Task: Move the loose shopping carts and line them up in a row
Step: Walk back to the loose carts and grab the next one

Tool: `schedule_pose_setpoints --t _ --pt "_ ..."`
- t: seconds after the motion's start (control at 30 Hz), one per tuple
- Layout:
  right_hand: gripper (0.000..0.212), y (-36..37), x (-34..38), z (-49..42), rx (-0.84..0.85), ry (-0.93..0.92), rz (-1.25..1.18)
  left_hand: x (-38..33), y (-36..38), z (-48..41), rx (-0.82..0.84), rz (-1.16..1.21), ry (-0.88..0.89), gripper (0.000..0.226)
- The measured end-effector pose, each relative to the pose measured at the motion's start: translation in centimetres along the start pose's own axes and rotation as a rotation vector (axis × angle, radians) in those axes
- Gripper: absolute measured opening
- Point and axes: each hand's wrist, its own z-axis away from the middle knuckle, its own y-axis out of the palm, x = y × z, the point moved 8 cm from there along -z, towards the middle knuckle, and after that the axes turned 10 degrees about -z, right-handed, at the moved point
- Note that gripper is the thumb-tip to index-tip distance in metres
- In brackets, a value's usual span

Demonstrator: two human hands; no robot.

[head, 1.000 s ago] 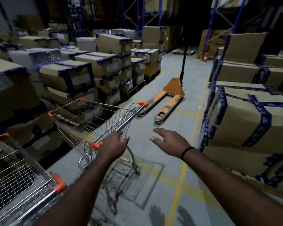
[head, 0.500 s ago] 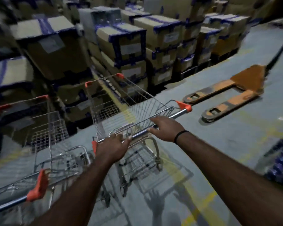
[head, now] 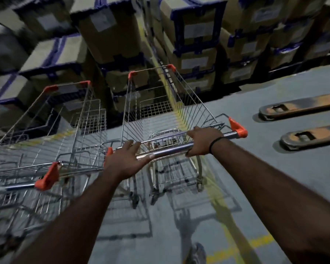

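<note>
Cart (head: 194, 103) now beside neighbour (head: 84, 119), left hand (head: 124, 162) flat on handle (head: 170, 152)

Cardboard boxes (head: 196, 31), banded in blue tape and bearing pale labels, stand stacked in close rows across the top of the view. They rest at the edge of a grey floor (head: 284, 187). At the right, the two worn orange forks of a pallet jack (head: 301, 106) lie flat on the floor, tips pointing left, near the boxes but apart from them. Faded yellow lines (head: 234, 249) cross the floor low down. Much of the view is blurred.
</note>
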Motion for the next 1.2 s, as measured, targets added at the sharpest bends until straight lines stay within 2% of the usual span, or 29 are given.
schedule_pose_setpoints --t 0.17,0.27,0.43,0.5,0.63,0.83,1.0,1.2 --pt "0.099 0.8 0.0 1.4 0.028 -0.021 -0.028 -0.4 0.8 1.9 0.066 -0.020 0.015 0.123" --pt "0.106 1.1 -0.1 3.1 0.069 -0.045 -0.060 -0.2 1.1 3.8 0.061 -0.035 0.028 0.118" --pt "0.120 3.3 -2.0 7.7 0.143 0.020 -0.114 0.5 2.1 6.9 0.069 -0.052 0.043 0.127" --pt "0.124 3.9 -2.4 9.4 0.088 0.027 -0.194 0.4 2.3 8.0 0.067 -0.043 0.044 0.128" --pt "0.110 4.8 -3.4 12.7 -0.042 0.086 -0.153 -1.4 2.8 10.4 0.057 -0.045 0.055 0.131" --pt "0.123 6.9 -5.9 16.9 -0.082 0.148 -0.120 -5.0 3.5 13.7 0.029 -0.051 0.093 0.130" --pt "0.105 8.3 -7.2 20.0 -0.116 0.136 -0.077 -7.7 4.2 16.3 0.046 -0.066 0.102 0.130" --pt "0.119 9.2 -8.5 21.4 -0.196 0.103 -0.070 -9.2 4.4 18.6 0.063 -0.027 0.053 0.136"
